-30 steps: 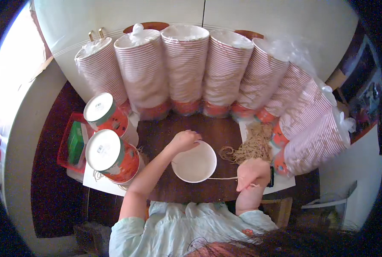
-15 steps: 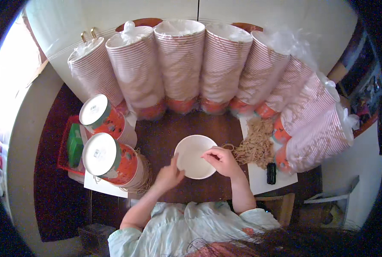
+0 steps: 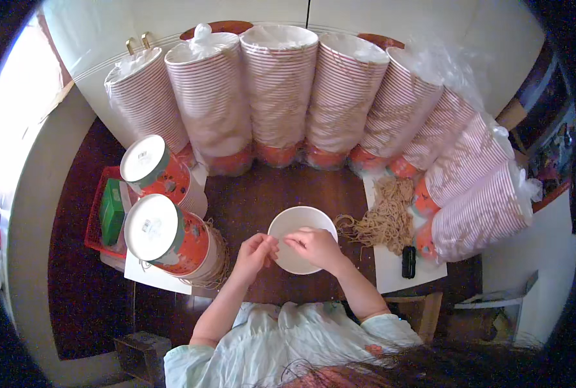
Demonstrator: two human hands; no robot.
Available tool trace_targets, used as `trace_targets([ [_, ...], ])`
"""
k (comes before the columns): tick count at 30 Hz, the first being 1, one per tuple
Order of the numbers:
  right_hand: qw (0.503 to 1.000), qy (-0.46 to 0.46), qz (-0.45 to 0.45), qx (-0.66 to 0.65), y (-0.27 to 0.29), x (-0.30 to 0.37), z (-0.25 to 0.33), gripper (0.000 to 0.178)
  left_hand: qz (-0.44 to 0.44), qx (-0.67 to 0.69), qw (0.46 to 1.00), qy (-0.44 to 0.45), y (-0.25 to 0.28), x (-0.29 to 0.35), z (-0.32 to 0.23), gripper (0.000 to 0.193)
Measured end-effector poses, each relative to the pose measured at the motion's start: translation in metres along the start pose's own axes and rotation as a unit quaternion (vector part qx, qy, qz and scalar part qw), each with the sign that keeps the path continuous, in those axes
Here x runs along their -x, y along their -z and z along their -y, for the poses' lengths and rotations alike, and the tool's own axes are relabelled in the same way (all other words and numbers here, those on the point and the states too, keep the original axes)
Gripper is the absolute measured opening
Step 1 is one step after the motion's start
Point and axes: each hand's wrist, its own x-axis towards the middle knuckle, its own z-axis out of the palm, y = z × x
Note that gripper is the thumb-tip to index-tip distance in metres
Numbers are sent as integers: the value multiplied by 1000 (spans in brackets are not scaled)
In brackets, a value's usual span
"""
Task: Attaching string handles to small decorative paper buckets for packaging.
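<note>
A white paper bucket [image 3: 306, 216] stands with its mouth up on the dark table in front of me. My right hand [image 3: 315, 248] is over its opening, thumb and fingertips pinched together. At the bucket's left rim, my left hand [image 3: 256, 255] has its fingers curled and pressed to the thumb. The fingertips of both hands nearly meet; anything between them is too small to make out. Right of the bucket lies a loose heap of tan string [image 3: 386, 213]. Two stacks of upturned orange-and-green paper buckets, a nearer one [image 3: 188, 240] and a farther one [image 3: 162, 173], stand at left.
Tall plastic-wrapped stacks of paper buckets [image 3: 278, 97] curve around the table's back and right side. A black object [image 3: 408, 262] lies on a white sheet [image 3: 424, 274] at right. At far left sits a red basket [image 3: 94, 226] with a green box [image 3: 112, 212] inside.
My left hand has left the bucket's inner left side and closed its fingers. My right hand has moved left and slightly down, bringing both sets of fingertips close together.
</note>
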Motion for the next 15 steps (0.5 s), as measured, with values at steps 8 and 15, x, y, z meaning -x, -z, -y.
trace_targets([
  [8,999,10,44,23,-7,1,-1,16,50,15,996,74,10,-6,0,22],
  [15,976,-91,135,-147,-8,-17,2,16,30,-76,997,12,18,-7,-4,17],
])
